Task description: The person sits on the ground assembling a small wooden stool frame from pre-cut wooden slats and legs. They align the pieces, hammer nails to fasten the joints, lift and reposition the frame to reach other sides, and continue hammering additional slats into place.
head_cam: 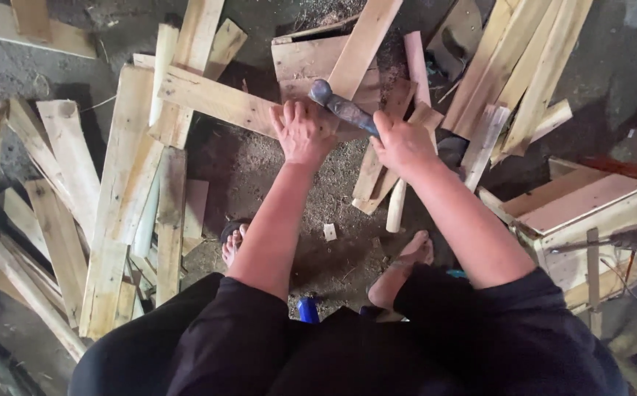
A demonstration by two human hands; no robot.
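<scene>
**Hammer over a braced plank: handling notes**

Head view, looking down on a seated or squatting person; both feet show on the dirt floor (274, 183).

Right hand (404, 143): fingers curled shut around the handle of a hammer (344, 108). The grip sits at the near end of the handle. The rounded metal head points up and left, above the wood and just beside the left hand. Whether the head touches the wood cannot be told.

Left hand (304, 132): palm down on a pale plank (216, 99), fingers laid flat and slightly spread, pressing on it. The plank lies slanted across other boards, in front of the person, its right end under the hand.

Handling, as judged:
- Hammer: weight sits in the steel head, so it will feel top-heavy. A hold far down the handle, as here, gives swing; nearer the head gives control. The handle looks dark and smooth, possibly slick.
- Plank: rough-sawn, stiff, fairly light. Splinters likely along the edges. Rests on uneven scraps, so it may rock or bounce unless pinned flat. Best held on the broad face, fingers kept clear of the hammer's path.

Surroundings: a loose pile of boards (105, 220) to the left, more planks (531, 59) upper right, a small wooden crate (590, 213) on the right, a wooden dowel (396, 209) by the right foot.
</scene>
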